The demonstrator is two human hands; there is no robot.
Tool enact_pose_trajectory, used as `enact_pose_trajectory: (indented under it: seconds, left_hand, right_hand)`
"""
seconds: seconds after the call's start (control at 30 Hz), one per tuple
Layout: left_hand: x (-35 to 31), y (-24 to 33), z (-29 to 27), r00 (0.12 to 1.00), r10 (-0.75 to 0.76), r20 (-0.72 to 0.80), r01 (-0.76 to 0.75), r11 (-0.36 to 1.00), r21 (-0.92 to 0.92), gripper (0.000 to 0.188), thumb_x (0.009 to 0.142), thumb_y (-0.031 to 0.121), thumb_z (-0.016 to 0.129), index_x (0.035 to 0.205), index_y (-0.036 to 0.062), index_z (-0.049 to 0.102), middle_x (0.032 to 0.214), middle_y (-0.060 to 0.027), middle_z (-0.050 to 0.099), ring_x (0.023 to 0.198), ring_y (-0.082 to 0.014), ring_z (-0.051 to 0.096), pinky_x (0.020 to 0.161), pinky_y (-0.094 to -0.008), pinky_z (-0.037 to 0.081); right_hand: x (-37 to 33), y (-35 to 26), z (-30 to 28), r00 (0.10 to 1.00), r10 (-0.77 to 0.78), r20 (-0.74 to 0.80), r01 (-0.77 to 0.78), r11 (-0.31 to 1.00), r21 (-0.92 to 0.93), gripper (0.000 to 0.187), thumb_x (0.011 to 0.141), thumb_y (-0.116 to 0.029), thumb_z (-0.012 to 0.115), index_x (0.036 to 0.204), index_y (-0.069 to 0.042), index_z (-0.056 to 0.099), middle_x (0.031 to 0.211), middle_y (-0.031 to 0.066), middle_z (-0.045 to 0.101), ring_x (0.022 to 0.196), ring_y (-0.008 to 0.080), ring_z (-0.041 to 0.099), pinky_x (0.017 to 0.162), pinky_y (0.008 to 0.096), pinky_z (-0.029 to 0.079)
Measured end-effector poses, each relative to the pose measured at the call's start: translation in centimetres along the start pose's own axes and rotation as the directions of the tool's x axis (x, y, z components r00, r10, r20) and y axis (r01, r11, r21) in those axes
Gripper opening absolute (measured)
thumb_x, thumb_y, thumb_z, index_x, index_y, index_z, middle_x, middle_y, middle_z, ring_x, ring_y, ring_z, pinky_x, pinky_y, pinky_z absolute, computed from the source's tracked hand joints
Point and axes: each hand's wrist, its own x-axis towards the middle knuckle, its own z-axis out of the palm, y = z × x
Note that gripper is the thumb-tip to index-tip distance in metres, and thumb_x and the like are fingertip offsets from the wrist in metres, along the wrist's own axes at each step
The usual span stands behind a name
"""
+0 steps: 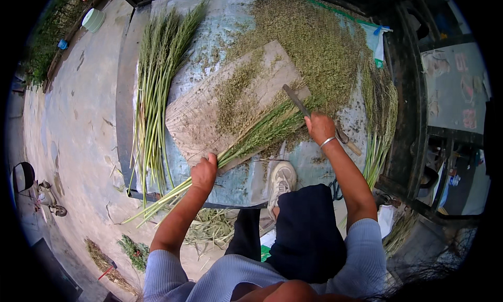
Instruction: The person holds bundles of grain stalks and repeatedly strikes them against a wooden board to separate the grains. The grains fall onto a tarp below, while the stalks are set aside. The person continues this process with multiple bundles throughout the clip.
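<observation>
My left hand (204, 172) is closed round the lower stems of a bundle of green stalks (262, 130), whose cut ends stick out toward the lower left. The seedy heads lie slantwise over the near right edge of a wooden board (188, 110). In my right hand (320, 128) is a long-bladed knife (296, 99); its dark blade points to the upper left, across the tips of the stalks. Its wooden handle end (352, 146) shows past my wrist. Loose seed heads (238, 95) are scattered on the board.
A wide pile of stripped seed heads (325, 45) covers the far right of the sheeted platform (236, 192). More stalks (157, 87) lie along the left, and another bunch (378, 113) along the right. My shoe (283, 180) rests at the near edge; bare stems (209, 227) lie below.
</observation>
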Motion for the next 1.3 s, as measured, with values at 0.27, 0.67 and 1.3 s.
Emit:
enact_pose_trajectory:
  seconds: [0.27, 0.67, 1.3]
  left_hand:
    - [-3.5, -4.2, 0.8, 0.995, -0.097, 0.008, 0.097, 0.992, -0.083, 0.012, 0.082, 0.01, 0.049, 0.094, 0.0098, 0.044, 0.072, -0.0142, 0.055, 0.056, -0.0335, 0.06, 0.046, -0.0437, 0.048]
    - [5.7, 1.8, -4.3, 0.986, 0.103, -0.13, -0.076, 0.977, 0.198, 0.066, 0.081, 0.01, 0.051, 0.14, 0.0275, 0.028, 0.088, -0.0107, 0.052, 0.065, -0.023, 0.061, 0.051, -0.036, 0.047]
    - [4.8, 2.3, -4.5, 0.963, 0.233, 0.131, -0.209, 0.962, -0.178, 0.084, 0.079, -0.002, 0.048, 0.141, 0.0436, 0.015, 0.073, -0.0165, 0.051, 0.057, -0.0317, 0.058, 0.049, -0.0424, 0.048]
  right_hand:
    - [0.3, 8.0, -5.2, 0.963, 0.223, -0.15, -0.244, 0.96, -0.137, 0.03, 0.087, -0.028, 0.054, 0.073, -0.003, 0.059, 0.065, 0.0178, 0.06, 0.06, 0.0368, 0.059, 0.053, 0.0448, 0.047]
    - [-2.1, -5.7, 3.1, 0.987, -0.134, -0.094, 0.148, 0.976, 0.161, 0.024, 0.082, -0.025, 0.061, 0.073, -0.004, 0.054, 0.07, 0.0141, 0.057, 0.066, 0.0321, 0.058, 0.058, 0.0411, 0.048]
    - [-1.9, -10.2, 0.3, 0.897, -0.414, -0.154, 0.435, 0.891, 0.135, 0.024, 0.08, -0.027, 0.062, 0.07, -0.008, 0.052, 0.069, 0.0098, 0.056, 0.065, 0.0265, 0.059, 0.056, 0.0378, 0.048]
